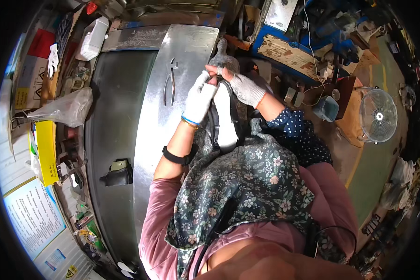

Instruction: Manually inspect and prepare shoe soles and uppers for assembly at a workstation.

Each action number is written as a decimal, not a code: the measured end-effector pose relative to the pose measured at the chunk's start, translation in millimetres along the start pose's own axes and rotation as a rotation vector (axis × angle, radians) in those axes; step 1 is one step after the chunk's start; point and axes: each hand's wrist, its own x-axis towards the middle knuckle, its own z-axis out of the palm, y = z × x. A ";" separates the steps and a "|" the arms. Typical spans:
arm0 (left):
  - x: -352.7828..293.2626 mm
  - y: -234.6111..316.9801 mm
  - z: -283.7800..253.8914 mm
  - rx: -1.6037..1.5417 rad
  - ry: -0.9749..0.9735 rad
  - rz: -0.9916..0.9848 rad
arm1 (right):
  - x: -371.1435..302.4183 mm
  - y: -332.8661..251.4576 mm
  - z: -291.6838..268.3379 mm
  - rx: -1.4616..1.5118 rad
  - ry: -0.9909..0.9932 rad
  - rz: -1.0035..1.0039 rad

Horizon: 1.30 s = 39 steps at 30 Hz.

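A black shoe upper with a long white sole face (226, 119) rests against my lap, its far end between my two hands. My left hand (199, 99), in a white knitted glove, grips that far end from the left, fingers bent around the edge. From the right, my right hand (244, 87), in a white glove with bare fingertips, pinches the same end; the fingertips of both hands nearly meet there. Just left of my left hand, a pair of pincers (170, 86) lies on the shiny metal table (149, 135).
Beside the table runs a dark conveyor belt (119, 98), with a black shoe (118, 173) on it. A round fan (378, 115) stands at the right. Shelves at the left hold a plastic bag (70, 108) and a yellow box (47, 151). A blue-framed bench (289, 56) stands at the far right.
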 end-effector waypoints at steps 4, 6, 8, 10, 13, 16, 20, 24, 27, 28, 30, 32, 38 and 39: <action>-6.4 8.4 1.9 0.088 -0.042 0.079 | 3.3 -3.5 -4.8 -0.029 -0.041 0.011; -8.1 9.9 1.3 0.011 -0.091 0.050 | 1.8 -8.6 -5.4 -0.069 -0.025 0.004; -10.9 8.8 -1.0 -0.122 -0.123 -0.025 | 0.9 -17.4 -9.0 -0.309 -0.079 -0.050; -8.7 6.0 -5.4 -0.310 -0.156 -0.035 | 2.2 -18.7 -2.6 -0.558 -0.046 -0.236; -9.1 1.0 -0.9 -0.311 -0.166 -0.033 | -12.2 -13.2 12.8 -0.572 0.055 -0.208; -6.9 -0.2 12.5 -0.167 -0.060 0.043 | -1.1 -5.0 13.4 -0.506 0.150 -0.194; -0.2 15.8 -5.7 -0.256 -0.192 -0.013 | -13.6 -19.2 -7.1 -0.077 0.009 -0.059; -0.8 11.8 6.5 -0.039 -0.126 0.080 | -16.1 -5.3 13.4 -0.469 0.158 -0.210; -1.0 5.0 14.7 -0.204 -0.054 -0.008 | -18.3 -12.5 22.3 -0.704 0.245 -0.112; 2.9 2.9 13.4 -0.194 -0.073 0.075 | -17.9 -15.6 20.9 -0.642 0.249 -0.117; 3.6 -1.8 14.3 -0.185 -0.066 -0.018 | -22.7 -20.2 19.3 -0.405 0.171 -0.142; 5.9 -3.7 12.1 -0.222 -0.062 -0.157 | -28.1 -23.1 18.4 -0.586 0.231 -0.015; 10.9 1.0 8.9 -0.009 -0.304 -0.103 | -37.7 -25.5 8.9 -0.284 0.170 0.019; 11.3 1.5 5.8 0.040 -0.352 -0.056 | -37.6 -24.8 9.8 -0.386 0.163 -0.001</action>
